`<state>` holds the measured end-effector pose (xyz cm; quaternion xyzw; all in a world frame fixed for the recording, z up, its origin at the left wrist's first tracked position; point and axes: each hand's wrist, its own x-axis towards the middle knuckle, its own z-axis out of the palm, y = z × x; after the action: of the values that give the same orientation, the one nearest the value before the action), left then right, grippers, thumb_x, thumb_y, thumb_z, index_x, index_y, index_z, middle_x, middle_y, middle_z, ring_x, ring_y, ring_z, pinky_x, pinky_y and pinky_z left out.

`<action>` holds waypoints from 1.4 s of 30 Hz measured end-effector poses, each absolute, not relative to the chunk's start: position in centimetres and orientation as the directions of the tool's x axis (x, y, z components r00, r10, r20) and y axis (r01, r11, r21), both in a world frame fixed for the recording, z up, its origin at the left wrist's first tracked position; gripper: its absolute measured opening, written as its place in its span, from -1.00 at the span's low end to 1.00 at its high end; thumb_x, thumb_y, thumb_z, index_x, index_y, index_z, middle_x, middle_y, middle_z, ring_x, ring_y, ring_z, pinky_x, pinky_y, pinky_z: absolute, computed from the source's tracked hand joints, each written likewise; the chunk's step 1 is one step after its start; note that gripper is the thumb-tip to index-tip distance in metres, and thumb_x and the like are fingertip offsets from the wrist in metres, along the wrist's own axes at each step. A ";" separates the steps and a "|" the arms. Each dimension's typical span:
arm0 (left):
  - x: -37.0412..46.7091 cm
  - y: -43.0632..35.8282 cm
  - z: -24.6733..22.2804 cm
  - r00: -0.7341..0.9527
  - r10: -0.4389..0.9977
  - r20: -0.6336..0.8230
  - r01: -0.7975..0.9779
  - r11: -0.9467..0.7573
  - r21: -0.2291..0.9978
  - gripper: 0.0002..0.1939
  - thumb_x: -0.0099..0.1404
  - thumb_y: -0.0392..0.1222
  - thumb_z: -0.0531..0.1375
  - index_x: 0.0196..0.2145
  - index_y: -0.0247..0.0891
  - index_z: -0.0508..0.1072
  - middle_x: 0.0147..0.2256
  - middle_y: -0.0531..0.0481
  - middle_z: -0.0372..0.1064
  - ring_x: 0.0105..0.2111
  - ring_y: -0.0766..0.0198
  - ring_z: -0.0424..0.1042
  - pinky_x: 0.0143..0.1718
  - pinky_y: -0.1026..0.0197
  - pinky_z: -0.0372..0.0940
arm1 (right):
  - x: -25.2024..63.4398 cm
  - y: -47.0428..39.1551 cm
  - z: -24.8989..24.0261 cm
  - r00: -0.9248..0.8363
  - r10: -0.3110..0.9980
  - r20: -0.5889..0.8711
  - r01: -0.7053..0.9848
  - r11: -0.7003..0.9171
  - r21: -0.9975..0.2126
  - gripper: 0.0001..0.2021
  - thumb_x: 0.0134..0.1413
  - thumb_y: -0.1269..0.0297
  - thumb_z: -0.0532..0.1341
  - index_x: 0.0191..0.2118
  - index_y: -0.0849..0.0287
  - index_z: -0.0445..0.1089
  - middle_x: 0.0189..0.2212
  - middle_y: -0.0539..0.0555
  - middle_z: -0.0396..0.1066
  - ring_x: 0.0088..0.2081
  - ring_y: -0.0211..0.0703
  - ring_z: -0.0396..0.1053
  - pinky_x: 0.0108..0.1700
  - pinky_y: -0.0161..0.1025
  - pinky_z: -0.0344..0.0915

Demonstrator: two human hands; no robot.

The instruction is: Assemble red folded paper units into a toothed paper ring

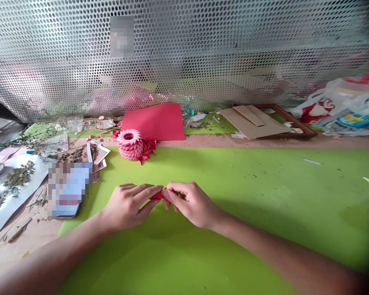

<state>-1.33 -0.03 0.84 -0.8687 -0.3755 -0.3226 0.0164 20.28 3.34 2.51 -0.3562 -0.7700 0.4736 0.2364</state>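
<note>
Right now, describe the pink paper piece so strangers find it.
Find the far edge of the green mat, left of centre, near the flat red sheet. The pink paper piece stands there, round, tiered and open-topped, unlike the small red folded pieces beside it.

Bright, diffuse light glares off the white sheet (24, 196) at nine o'clock. The left hand (127, 207) and right hand (192, 205) cast soft shadows on the green surface (203, 262) toward six. The perforated screen (203, 37) smears toward two; pixelation hides patches at eleven and between eight and nine; darkness fringes two and four.
</note>
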 end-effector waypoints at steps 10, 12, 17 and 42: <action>-1.2 0.0 0.9 0.506 0.685 0.524 0.678 -0.691 0.250 -0.71 0.42 -0.19 0.13 0.06 -0.23 0.43 -0.19 -0.03 0.61 -0.39 0.28 0.59 -0.41 0.28 0.40 | 20.2 3.3 2.1 -0.645 0.764 -0.025 0.340 0.258 -0.904 -0.55 0.35 0.00 0.06 -0.43 0.22 0.42 -0.56 0.03 0.42 -0.59 -0.28 0.26 -0.53 -0.33 0.15; -1.3 0.2 0.9 0.501 0.714 0.488 0.677 -0.675 0.293 -0.70 0.41 -0.16 0.14 0.06 -0.24 0.43 -0.21 -0.04 0.61 -0.36 0.27 0.59 -0.38 0.29 0.40 | 20.1 3.2 2.1 -0.624 0.782 -0.005 0.357 0.279 -0.891 -0.55 0.35 0.00 0.06 -0.43 0.21 0.42 -0.57 0.03 0.41 -0.60 -0.27 0.26 -0.54 -0.33 0.14; -1.4 0.7 0.9 0.503 0.760 0.412 0.681 -0.642 0.353 -0.73 0.41 -0.09 0.15 -0.02 -0.22 0.49 -0.35 0.02 0.59 -0.46 0.27 0.55 -0.42 0.27 0.37 | 19.9 3.5 2.3 -0.620 0.784 0.025 0.398 0.341 -0.852 -0.56 0.34 0.00 0.07 -0.43 0.20 0.43 -0.58 0.02 0.41 -0.60 -0.27 0.25 -0.54 -0.32 0.10; -1.2 0.8 0.7 0.512 0.803 0.306 0.668 -0.596 0.446 -0.68 0.35 -0.11 0.18 0.03 -0.15 0.52 -0.22 -0.04 0.60 -0.33 0.20 0.58 -0.32 0.25 0.42 | 12.4 12.5 2.0 -0.773 0.538 0.338 0.476 0.842 -0.252 -0.83 0.30 0.42 0.12 -0.25 0.21 0.47 -0.16 0.19 0.52 -0.09 -0.01 0.42 -0.12 -0.18 0.30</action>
<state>-1.23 0.84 0.71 -0.8586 -0.4282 -0.2463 -0.1370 12.45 12.54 1.99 -0.2701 -0.9383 0.0762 0.2019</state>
